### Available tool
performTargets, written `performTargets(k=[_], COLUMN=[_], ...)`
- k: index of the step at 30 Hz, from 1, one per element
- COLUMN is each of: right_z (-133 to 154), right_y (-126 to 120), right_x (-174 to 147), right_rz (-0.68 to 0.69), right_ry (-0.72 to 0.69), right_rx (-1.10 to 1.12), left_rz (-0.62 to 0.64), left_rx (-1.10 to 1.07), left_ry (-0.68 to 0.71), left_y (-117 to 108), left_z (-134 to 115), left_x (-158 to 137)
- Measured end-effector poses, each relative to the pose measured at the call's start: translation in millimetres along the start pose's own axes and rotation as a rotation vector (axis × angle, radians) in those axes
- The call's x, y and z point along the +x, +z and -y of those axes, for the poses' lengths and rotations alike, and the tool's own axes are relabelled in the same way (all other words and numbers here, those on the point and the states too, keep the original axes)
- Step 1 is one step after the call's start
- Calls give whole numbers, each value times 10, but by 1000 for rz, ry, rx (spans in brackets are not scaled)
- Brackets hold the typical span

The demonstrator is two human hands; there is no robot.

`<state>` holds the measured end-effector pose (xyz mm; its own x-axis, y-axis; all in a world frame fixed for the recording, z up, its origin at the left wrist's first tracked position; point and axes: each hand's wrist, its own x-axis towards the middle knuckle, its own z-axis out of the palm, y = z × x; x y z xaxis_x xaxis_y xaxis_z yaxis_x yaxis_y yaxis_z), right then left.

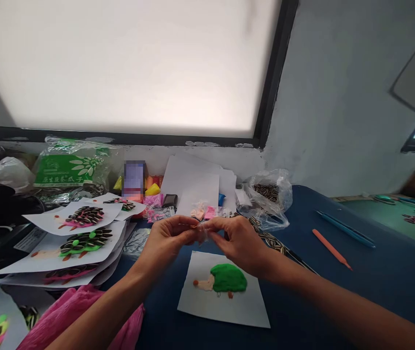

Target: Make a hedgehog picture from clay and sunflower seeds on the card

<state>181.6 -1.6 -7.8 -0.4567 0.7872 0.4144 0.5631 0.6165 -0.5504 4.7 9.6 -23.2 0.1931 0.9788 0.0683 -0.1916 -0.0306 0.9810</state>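
My left hand [166, 237] and my right hand [239, 239] meet above the table, fingertips pinched on a small clear plastic bag [202, 232]. What the bag contains is mostly hidden by my fingers. Just below them lies a white paper card [229, 313] bearing a hedgehog figure in modelling clay. Its body [229, 278] is green, its snout [204, 285] pale, its nose [195, 282] brown. One brown clay foot [230, 294] is stuck on; beside it shows a drawn foot outline.
Stacked cards [65, 262] with seed-covered hedgehogs lie left, above pink crumpled material [83, 311]. Behind are clay packets [154, 200], white sheets [196, 180] and a bag of seeds [266, 192]. An orange tool [331, 249] and a blue pen-like tool [346, 228] lie right.
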Motion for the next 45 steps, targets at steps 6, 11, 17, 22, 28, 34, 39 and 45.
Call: performTargets(k=[6,11,17,22,28,34,39,45], right_z=[-59,-70,-37,-22,-58,-112,-91,-79], right_y=[40,9,-14,-7,54,127,122,121], right_x=[5,2,0,7,-7,-13,-15,-23], right_rz=[-28,-40,-65,-39,-28,-23,-19,-15], right_ry=[73,56,47,47,40,17,-13,-58], right_rx=[-2,-93,7,33,37,30,-23,-39], left_rz=[1,16,68,42,-24,-53,-1,-14], left_rx=[-33,-20,45,34,-40,-45,-16,-109], left_ry=[-30,-47,-69,-11,-17,-10,-28,-52], left_y=[27,29,-11,-8,30,30,13,-2], left_z=[44,39,59,68,82,142,124,162], left_x=[-5,3,21,21,7,26,9,19])
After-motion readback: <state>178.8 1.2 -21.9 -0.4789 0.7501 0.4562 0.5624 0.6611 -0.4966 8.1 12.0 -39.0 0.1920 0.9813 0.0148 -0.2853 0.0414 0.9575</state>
